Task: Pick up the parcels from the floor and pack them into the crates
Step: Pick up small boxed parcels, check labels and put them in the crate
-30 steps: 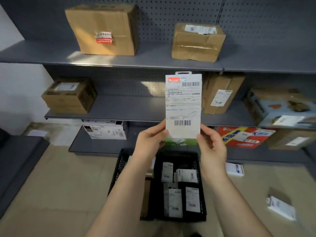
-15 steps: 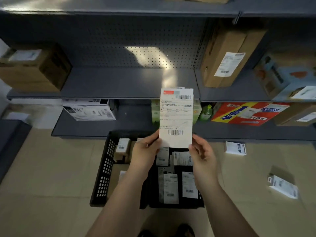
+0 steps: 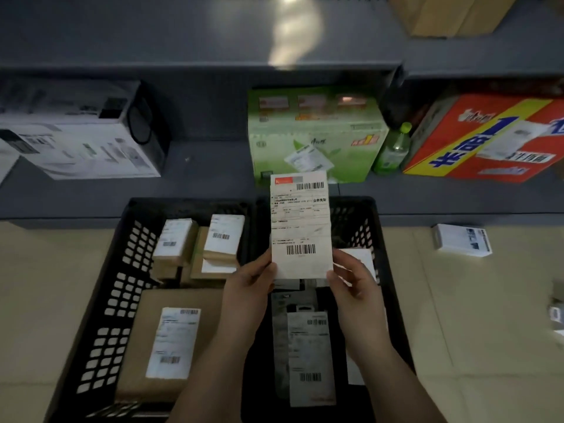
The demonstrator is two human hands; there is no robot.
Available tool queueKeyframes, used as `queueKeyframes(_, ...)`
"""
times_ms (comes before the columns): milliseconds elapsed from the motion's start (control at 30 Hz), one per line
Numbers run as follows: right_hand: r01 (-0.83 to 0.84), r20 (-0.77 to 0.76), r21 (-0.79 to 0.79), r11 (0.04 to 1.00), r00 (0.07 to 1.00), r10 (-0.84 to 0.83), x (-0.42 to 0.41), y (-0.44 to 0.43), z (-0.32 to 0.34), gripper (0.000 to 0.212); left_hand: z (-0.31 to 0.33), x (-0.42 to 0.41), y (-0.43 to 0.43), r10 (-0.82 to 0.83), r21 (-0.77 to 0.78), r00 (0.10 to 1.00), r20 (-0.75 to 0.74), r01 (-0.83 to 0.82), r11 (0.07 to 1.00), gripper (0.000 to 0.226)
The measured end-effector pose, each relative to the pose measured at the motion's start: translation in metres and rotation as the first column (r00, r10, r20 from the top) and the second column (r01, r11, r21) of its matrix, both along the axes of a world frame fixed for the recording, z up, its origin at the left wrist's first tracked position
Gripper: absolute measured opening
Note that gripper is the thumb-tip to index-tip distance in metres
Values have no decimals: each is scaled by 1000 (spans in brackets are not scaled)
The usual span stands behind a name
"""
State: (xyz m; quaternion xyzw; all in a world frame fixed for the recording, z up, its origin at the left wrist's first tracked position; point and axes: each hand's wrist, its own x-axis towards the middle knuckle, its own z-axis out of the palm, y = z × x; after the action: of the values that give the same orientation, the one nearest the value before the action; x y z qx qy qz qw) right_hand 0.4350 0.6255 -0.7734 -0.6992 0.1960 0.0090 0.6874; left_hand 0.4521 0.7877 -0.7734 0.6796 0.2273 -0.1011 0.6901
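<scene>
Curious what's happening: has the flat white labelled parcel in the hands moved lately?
Yes. The flat white labelled parcel dropped from above the far rim of the black plastic crates to overlap them.

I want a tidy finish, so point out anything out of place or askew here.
A small white parcel lies loose and skewed on the floor right of the black crates, not yet packed. A green bottle on the bottom shelf looks tilted beside the red carton. Nothing looks spilled or torn.
</scene>
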Motion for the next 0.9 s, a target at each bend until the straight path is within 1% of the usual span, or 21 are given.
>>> queueKeyframes(133, 17, -71, 51, 999, 997, -13, 8, 2, -66, 32, -66, 2, -5, -15, 82, 999, 41, 11, 997, 41)
queueKeyframes(233, 3, -83, 19, 1000, 997, -1, 21, 3, -103, 33, -107, 8, -7, -5, 120, 999, 49, -1, 993, 41)
queueKeyframes(333, -8, -89, 1, 1000, 996, 8, 31, 3, -129, 33, -130, 18, -7, -22, 200, 996, 90, 4, 980, 38)
queueKeyframes(433, 5, -109, -5, 1000, 994, -5, 33, 4, -139, 34, -140, 29, -8, -43, 252, 994, 101, 16, 967, 38)
queueKeyframes(500, 16, -104, -14, 1000, 994, -18, 35, 3, -138, 39, -142, 33, -11, -36, 246, 995, 95, 11, 969, 38)
queueKeyframes(567, -1, -99, -28, 1000, 995, -2, 42, 1, -140, 43, -144, 34, -16, -6, 235, 994, 107, -19, 972, 39)
queueKeyframes(633, -25, -104, -28, 999, 994, 22, 48, 0, -143, 40, -144, 35, -20, 16, 245, 993, 116, -44, 969, 41)
queueKeyframes(767, -66, -135, 17, 998, 988, 68, 56, 1, -152, 47, -150, 42, -20, 49, 252, 994, 98, -72, 965, 40)
queueKeyframes(833, -69, -156, 49, 996, 985, 76, 60, 1, -154, 43, -155, 44, -20, 57, 249, 996, 63, -72, 966, 40)
queueKeyframes(900, -73, -172, 65, 995, 982, 83, 62, 1, -156, 31, -158, 45, -21, 46, 254, 998, 32, -52, 966, 43)
